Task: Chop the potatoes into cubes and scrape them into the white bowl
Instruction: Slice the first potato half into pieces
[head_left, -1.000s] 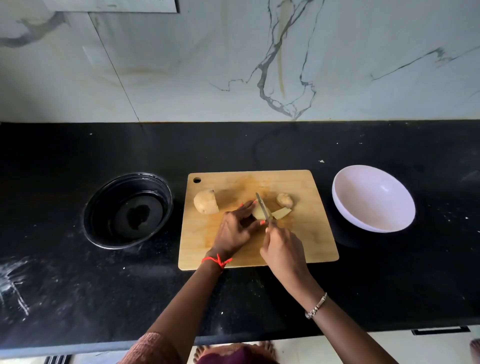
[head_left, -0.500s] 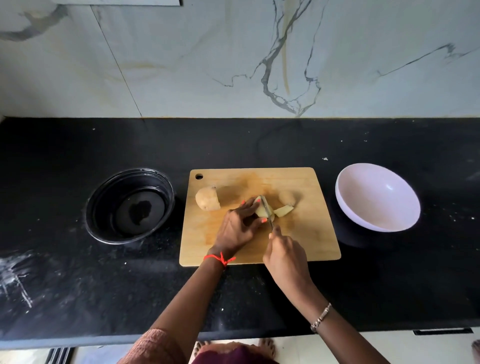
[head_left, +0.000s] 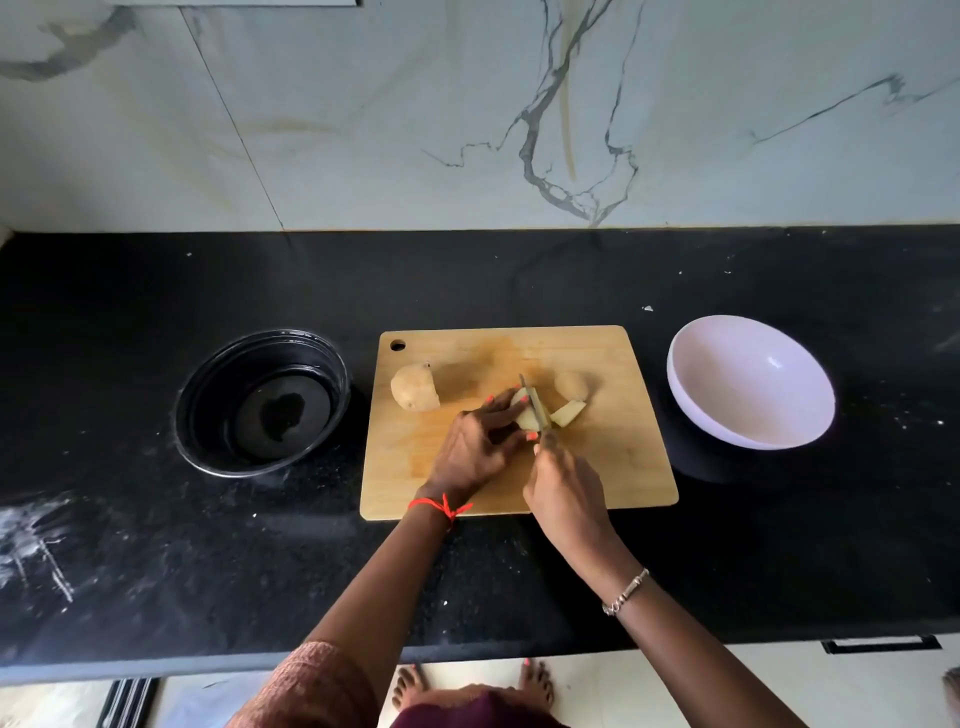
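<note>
Knife (head_left: 535, 405) gripped in right hand (head_left: 566, 483), potato piece (head_left: 529, 420) pinched by left hand (head_left: 475, 449): keep fingers (head_left: 493, 408) tucked clear, press straight down to cutting board (head_left: 613, 457).

- Flanking the cutting board (head_left: 623, 467) on the countertop (head_left: 156, 571): round container (head_left: 218, 384) left, bowl (head_left: 748, 384) right.
- Bearing a potato half (head_left: 414, 387) left, cut pieces (head_left: 569, 414) centrally, potato end (head_left: 571, 385) just behind.

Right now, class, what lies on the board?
A potato half, an end piece, a slice, and a chunk the left hand holds under the knife. The right hand hides the knife's handle; the left hides part of that chunk.
</note>
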